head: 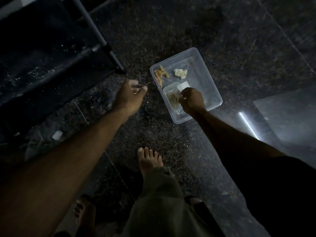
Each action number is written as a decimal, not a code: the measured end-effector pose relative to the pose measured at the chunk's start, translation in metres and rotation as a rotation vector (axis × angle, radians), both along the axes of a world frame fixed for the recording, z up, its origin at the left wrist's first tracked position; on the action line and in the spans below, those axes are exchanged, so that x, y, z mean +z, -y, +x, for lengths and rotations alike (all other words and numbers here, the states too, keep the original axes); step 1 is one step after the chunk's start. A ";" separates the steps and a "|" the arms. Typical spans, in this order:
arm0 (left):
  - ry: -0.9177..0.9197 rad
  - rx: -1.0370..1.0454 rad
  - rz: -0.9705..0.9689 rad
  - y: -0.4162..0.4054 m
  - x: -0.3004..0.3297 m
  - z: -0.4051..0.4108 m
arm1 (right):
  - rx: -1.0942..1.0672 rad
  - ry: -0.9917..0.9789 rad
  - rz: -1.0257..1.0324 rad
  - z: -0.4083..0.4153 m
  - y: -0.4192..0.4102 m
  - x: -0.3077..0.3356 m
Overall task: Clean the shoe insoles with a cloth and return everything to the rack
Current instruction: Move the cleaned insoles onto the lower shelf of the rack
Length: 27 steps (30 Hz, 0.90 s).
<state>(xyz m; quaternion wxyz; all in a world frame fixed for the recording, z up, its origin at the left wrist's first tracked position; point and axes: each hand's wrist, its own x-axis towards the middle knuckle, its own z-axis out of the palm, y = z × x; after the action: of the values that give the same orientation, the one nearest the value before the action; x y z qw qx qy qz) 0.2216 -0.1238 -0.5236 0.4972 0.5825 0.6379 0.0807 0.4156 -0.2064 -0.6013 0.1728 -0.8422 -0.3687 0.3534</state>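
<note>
- Left hand [130, 93]: fingers curled, pinching a thin wiry item [144, 85], too small to identify; positioned between rack [51, 53] and clear plastic tray [212, 79].
- Right hand [192, 100]: fingers curled, over small inner container [171, 90] inside tray; held item, if any, cannot be told.
- Crumpled tan cloth [160, 74] and white cloth [180, 73]: lying in tray, on floor right of rack.
- Insoles: not discernible.
</note>
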 end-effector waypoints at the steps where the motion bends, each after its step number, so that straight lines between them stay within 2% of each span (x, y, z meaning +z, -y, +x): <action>1: -0.006 -0.004 0.000 -0.001 -0.003 -0.001 | -0.001 0.004 0.007 0.000 0.001 -0.005; 9: 0.004 0.018 0.007 -0.001 -0.010 -0.005 | -0.017 0.030 0.085 -0.008 -0.002 0.004; 14: 0.040 0.051 0.011 0.000 0.021 -0.016 | 0.000 0.070 0.132 -0.010 -0.005 0.036; 19: 0.073 0.076 0.067 -0.001 0.087 -0.049 | 0.067 0.070 0.212 -0.023 -0.016 0.103; 27: 0.204 0.216 0.213 0.014 0.234 -0.126 | 0.139 -0.087 0.396 -0.098 -0.027 0.251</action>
<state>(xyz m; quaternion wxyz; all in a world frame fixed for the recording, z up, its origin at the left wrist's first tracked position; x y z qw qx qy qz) 0.0957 -0.1378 -0.2900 0.4833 0.5489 0.6307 0.2595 0.3172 -0.1790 -0.3498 0.3260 -0.7483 -0.4803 0.3209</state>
